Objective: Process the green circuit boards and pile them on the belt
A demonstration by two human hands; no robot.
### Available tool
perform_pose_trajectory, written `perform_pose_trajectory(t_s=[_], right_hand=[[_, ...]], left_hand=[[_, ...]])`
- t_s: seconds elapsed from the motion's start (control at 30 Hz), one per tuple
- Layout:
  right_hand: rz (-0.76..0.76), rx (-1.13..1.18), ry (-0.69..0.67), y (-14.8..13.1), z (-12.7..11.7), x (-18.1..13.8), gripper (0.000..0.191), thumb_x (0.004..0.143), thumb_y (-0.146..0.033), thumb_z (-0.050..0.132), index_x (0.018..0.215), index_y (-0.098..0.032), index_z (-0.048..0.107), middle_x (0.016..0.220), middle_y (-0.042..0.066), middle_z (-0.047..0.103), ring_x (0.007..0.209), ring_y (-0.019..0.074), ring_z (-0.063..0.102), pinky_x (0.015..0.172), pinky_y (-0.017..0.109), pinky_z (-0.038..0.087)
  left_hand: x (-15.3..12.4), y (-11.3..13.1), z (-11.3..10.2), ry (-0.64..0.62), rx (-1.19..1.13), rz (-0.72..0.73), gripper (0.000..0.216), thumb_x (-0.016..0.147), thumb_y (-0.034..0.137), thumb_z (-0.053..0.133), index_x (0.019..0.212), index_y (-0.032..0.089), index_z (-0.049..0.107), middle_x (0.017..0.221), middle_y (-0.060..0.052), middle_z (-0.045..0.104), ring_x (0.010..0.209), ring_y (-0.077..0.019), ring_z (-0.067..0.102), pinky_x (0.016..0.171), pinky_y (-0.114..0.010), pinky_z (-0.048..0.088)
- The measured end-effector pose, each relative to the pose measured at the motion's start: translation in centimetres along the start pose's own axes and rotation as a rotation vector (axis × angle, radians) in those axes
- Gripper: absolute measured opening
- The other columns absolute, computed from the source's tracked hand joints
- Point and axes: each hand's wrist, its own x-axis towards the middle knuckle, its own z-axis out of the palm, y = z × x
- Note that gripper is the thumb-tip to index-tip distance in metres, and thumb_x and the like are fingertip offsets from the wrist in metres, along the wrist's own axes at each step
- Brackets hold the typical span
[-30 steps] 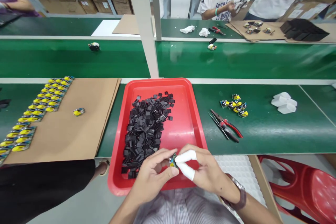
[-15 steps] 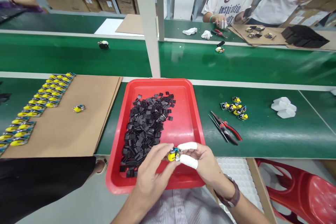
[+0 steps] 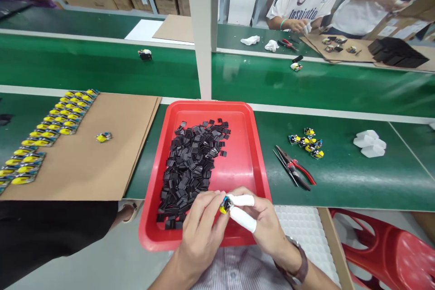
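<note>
Between my two hands is a small circuit board with a yellow part (image 3: pixel 224 206), held over the front of the red tray (image 3: pixel 249 158). My left hand (image 3: pixel 204 219) pinches it from the left. From the other side my right hand (image 3: pixel 260 217), its thumb and a finger wearing white finger cots, grips its edge. Many small black pieces (image 3: pixel 188 163) fill the left part of the tray. Similar yellow boards (image 3: pixel 309 142) lie in a loose group to the right, beside red-handled pliers (image 3: pixel 295 167) and tweezers (image 3: pixel 284 165).
Rows of yellow boards (image 3: pixel 44 133) and a single board (image 3: pixel 103 137) lie on cardboard (image 3: pixel 91 163) at left. White pieces (image 3: pixel 370 142) stand at right. A green conveyor belt (image 3: pixel 251 81) carries a few parts beyond a white post (image 3: pixel 201 31). Co-workers (image 3: pixel 306 2) work opposite.
The board in my hands has been turned and tilted, with less of its yellow face showing. My camera view has shifted slightly. A part on the belt has moved to the right.
</note>
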Motion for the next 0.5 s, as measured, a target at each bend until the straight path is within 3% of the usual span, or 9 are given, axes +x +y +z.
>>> perform_pose_trajectory(t_s=[0.17,0.33,0.4,0.5], right_hand=[[-0.078,-0.087,-0.013,-0.7,0.3,0.3,0.024,0.086,-0.026,0.081,0.110,-0.029,0.077,0.108,0.005,0.074,0.100,0.0207,0.072,0.093,0.037,0.060],[-0.232,-0.417,0.003,-1.2,-0.3,1.2,0.023,0.086,-0.033,0.081,0.106,-0.024,0.077,0.103,0.006,0.078,0.091,0.0202,0.074,0.085,0.033,0.061],[-0.253,-0.617,0.110,-1.4,-3.1,2.6,0.024,0.090,-0.041,0.074,0.103,-0.022,0.078,0.099,0.006,0.079,0.088,0.0199,0.075,0.083,0.032,0.062],[-0.287,-0.897,0.448,-3.2,-11.2,5.5,0.037,0.097,-0.050,0.060,0.104,-0.018,0.076,0.103,0.010,0.080,0.095,0.0230,0.075,0.089,0.039,0.060]], left_hand=[[0.1,-0.2,-0.2,-0.007,0.003,0.043,0.054,0.088,-0.005,0.066,0.137,0.018,0.059,0.117,-0.010,0.066,0.110,-0.0221,0.066,0.098,-0.036,0.058],[0.7,-1.3,0.6,-0.004,0.017,0.118,0.056,0.089,-0.001,0.068,0.141,0.019,0.059,0.115,-0.009,0.069,0.108,-0.0216,0.069,0.099,-0.033,0.058],[0.8,-2.1,1.0,-0.020,0.047,0.111,0.055,0.091,0.013,0.072,0.144,0.018,0.057,0.120,-0.011,0.069,0.106,-0.0232,0.071,0.097,-0.034,0.060],[0.9,-3.2,1.1,-0.055,0.028,0.091,0.046,0.095,0.029,0.068,0.140,0.022,0.062,0.123,-0.009,0.072,0.104,-0.0254,0.074,0.092,-0.035,0.064]])
